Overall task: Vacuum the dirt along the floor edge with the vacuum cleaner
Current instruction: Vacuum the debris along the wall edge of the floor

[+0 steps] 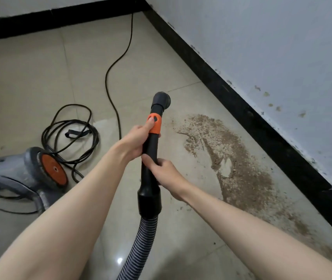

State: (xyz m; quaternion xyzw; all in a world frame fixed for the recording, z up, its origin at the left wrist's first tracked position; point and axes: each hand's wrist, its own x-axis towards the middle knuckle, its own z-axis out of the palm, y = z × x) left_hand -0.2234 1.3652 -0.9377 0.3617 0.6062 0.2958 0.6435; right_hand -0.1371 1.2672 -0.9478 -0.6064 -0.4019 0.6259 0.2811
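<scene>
Landmark: the black baseboard [248, 110] along the right-hand wall; every place below is given from it.
Dirt: a long brown spread of sawdust-like dirt [240, 158] lies on the tiled floor [29, 81] just beside the baseboard, running along it toward me, with a few bare streaks inside the patch.
Wand: I hold the black vacuum wand [151, 158] out in front of me, on the far side of the dirt from the baseboard. Its grey nozzle [161, 101] points away from me and looks lifted off the floor, just past the far end of the dirt.
Left hand [135, 140]: clasped around the wand up at the orange collar [154, 124], thumb resting on it.
Right hand [161, 172]: wrapped around the wand lower down, above the ribbed hose [141, 245].
Vacuum body: the grey canister [19, 174] with its orange wheel hub sits well away from the baseboard, to my left, with the black power cord [72, 136] coiled beside it.
Progress, as I judge it: most of the dirt is still there.
Risk, nozzle: if I sweep too fast or keep the nozzle high, I may scatter the fine dirt instead of lifting it.
Risk, edge: grit tight against the baseboard may be missed if I hold the nozzle off it.
Risk, cord: tugging the hose could drag the canister onto the loose cord.
</scene>
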